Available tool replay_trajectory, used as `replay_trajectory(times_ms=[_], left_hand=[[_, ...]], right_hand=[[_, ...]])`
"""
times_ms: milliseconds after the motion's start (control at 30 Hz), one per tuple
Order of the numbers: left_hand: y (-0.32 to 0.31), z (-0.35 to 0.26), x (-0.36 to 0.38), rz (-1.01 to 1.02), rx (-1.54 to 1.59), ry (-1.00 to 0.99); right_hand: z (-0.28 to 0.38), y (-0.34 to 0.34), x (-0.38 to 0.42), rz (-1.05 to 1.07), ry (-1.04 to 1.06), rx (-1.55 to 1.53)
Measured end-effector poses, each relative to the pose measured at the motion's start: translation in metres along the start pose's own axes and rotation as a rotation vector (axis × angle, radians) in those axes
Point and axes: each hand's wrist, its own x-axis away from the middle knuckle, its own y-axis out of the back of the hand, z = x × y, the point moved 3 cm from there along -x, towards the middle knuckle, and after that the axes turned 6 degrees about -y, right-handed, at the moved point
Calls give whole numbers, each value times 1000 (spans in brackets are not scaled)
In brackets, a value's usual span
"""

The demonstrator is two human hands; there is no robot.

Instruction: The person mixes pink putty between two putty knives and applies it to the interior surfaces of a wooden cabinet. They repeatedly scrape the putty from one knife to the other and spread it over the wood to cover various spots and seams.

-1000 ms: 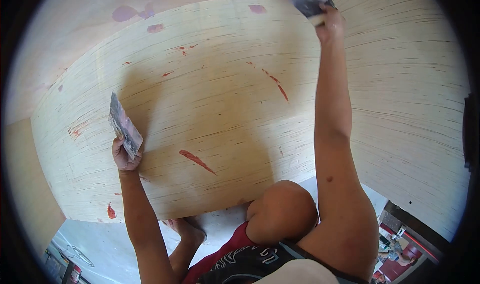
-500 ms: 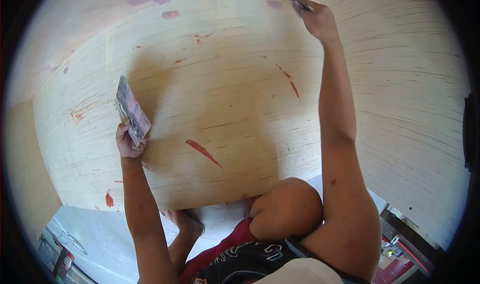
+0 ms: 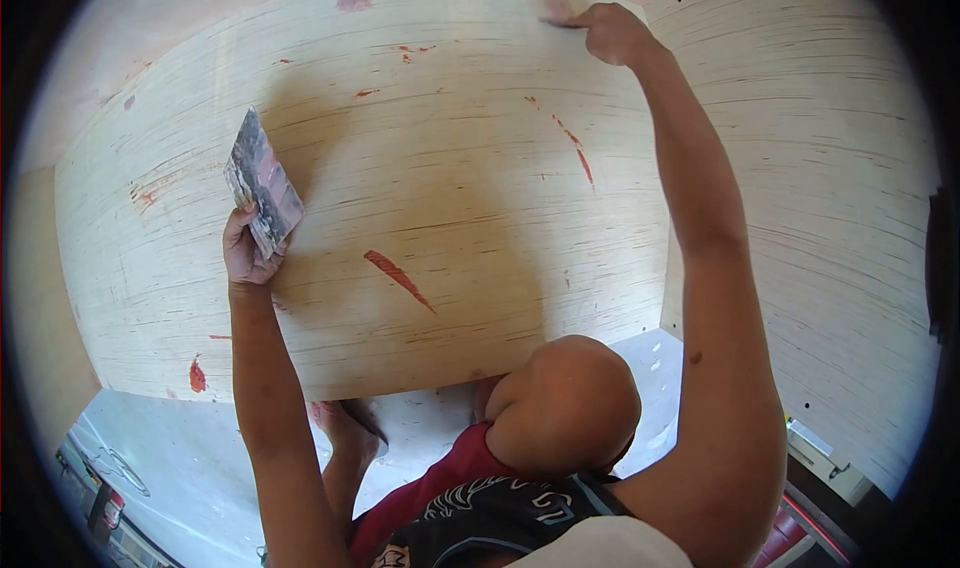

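Note:
My left hand (image 3: 252, 248) grips a flat rectangular plate (image 3: 262, 183) smeared with grey and pink paste, tilted up in front of the wooden panel (image 3: 450, 208). At the panel's upper right, my right hand (image 3: 615, 36) is closed on a thin, blurred putty knife (image 3: 565, 22), whose blade is at a pinkish patch near the top edge. Reddish filler marks show on the panel, among them a long streak (image 3: 400, 280) in the lower middle, a thin streak (image 3: 575, 148) at the right and a blot (image 3: 197, 374) at the lower left.
Another wood-grained panel (image 3: 810, 198) stands on the right, and a plain one (image 3: 45, 298) on the far left. My bent knee (image 3: 575, 403) and a foot are below the panel, over the pale floor (image 3: 170, 468). Assorted items lie at both bottom corners.
My right hand has moved a little left, and the knife has swung to point left. The plate in my left hand sits slightly higher in view. The view has shifted slightly.

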Motion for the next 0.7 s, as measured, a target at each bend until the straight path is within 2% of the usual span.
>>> replay_trajectory(times_ms=[33, 67, 133, 200, 233, 267, 333, 367, 400, 467, 533, 600, 700], left_hand=[[-2, 0, 1, -93, -36, -26], [-3, 1, 4, -190, -74, -49], [-8, 6, 2, -180, -77, -80], [-21, 12, 6, -169, -77, -127], [-37, 23, 9, -251, -105, -125], [-60, 37, 7, -319, -127, -125], [-149, 67, 7, -167, -38, -143], [-165, 82, 6, -139, -16, -142], [-177, 96, 5, -68, 1, -104], [-204, 108, 4, 24, 19, -71], [-231, 107, 12, 129, -23, -94], [-241, 105, 20, 128, -22, -94], [-244, 104, 25, 160, 36, -86]], right_hand=[[-11, 0, -3, 23, 102, -31], [-14, -1, 3, 18, 104, -27], [-13, 15, 26, -176, 5, -210], [4, 21, 79, -322, -210, -814], [13, 2, 94, -464, -148, -1180], [32, -4, 122, -329, -96, -1341], [77, -5, 169, -536, 155, -1253], [96, 12, 187, -511, 392, -1347], [106, 16, 204, -544, 462, -1084], [107, 33, 222, -725, 633, -799], [90, 40, 236, -742, 610, -738], [83, 42, 248, -753, 582, -692], [68, 37, 255, -742, 406, -716]])
